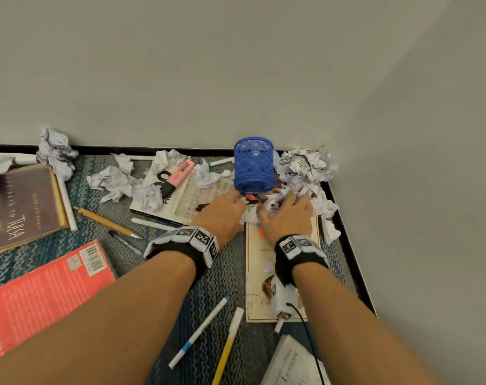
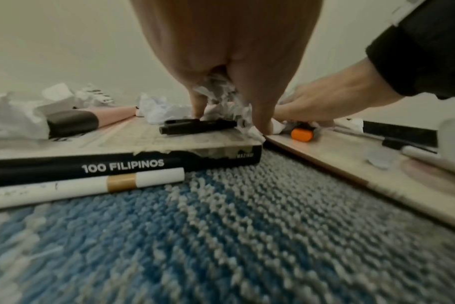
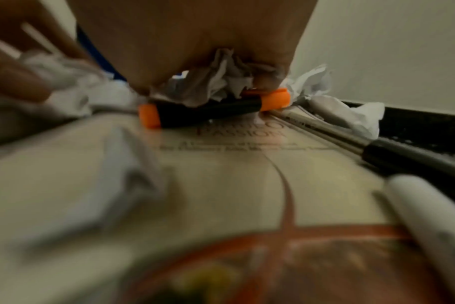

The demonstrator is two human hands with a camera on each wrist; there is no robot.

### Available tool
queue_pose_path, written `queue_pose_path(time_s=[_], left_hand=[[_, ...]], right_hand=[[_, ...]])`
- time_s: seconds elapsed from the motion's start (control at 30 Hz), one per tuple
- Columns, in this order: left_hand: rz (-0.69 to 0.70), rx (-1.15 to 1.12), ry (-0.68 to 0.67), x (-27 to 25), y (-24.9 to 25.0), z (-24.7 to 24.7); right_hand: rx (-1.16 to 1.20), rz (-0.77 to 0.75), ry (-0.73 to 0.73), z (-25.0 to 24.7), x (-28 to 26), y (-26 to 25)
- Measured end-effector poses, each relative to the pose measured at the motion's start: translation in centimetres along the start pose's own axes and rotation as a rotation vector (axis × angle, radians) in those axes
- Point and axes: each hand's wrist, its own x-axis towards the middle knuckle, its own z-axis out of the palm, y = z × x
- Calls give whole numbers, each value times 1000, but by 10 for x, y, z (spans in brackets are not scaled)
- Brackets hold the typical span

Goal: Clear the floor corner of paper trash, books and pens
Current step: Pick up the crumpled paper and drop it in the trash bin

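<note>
Paper trash (image 1: 305, 173) lies crumpled in the floor corner, piled against the two walls and spread to the left along the black baseboard (image 1: 141, 149). The left hand (image 1: 225, 211) has its fingers curled down around a crumpled paper wad (image 2: 221, 102), with the fingertips (image 2: 264, 125) on the edge of a white book (image 1: 166, 201). The right hand (image 1: 287, 218) also grips crumpled paper (image 3: 221, 86), just above a black marker with orange ends (image 3: 210, 112) that lies on a cream book (image 1: 264, 273). The two hands are close together, just in front of a blue pen holder (image 1: 254, 165) lying on its side.

The spine of the white book reads "100 FILIPINOS" in the left wrist view. A dark book (image 1: 25, 209) at the left shows "TULSA" on its cover. A red book (image 1: 44, 295) near the left forearm carries a barcode label. On the cream book the word "PASSION" can be read in the right wrist view; the smaller lines under it are too blurred. A pink highlighter (image 1: 177, 176) lies on the white book.

Several pens lie on the blue carpet (image 1: 225, 273): a tan one (image 1: 107, 222), a white and blue one (image 1: 198, 332) and a yellow one (image 1: 227, 345). The carpet between the forearms is open, while the corner itself is closed by the walls on two sides.
</note>
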Motion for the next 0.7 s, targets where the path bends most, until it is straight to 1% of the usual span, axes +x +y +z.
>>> queue_pose_path(time_s=[0.07,0.13,0.23,0.3,0.37,0.4,0.5,0.6,0.63,0.7], left_hand=[[49,53,25,0,-3,5],[51,27,85,-1,-7,8],[24,-54,156,-3,-3,4],[-28,-141,210,-4,6,0],[-26,-201,268,-5,14,-2],[4,-200,271,-4,18,-1],[141,-118,170,-10,28,16],[171,-92,48,-21,43,34],[180,-76,13,-24,48,40],[173,-10,-74,-29,55,47]], right_hand=[[-189,-130,5,13,0,4],[-249,-218,-36,16,4,10],[-77,-194,-78,3,4,19],[74,-202,-99,-6,-3,24],[282,-170,-44,-10,-14,31],[382,-136,24,-13,-20,36],[571,18,186,-22,-35,51],[727,158,247,-31,-39,67],[742,175,263,-31,-38,74],[637,115,287,-34,-35,84]])
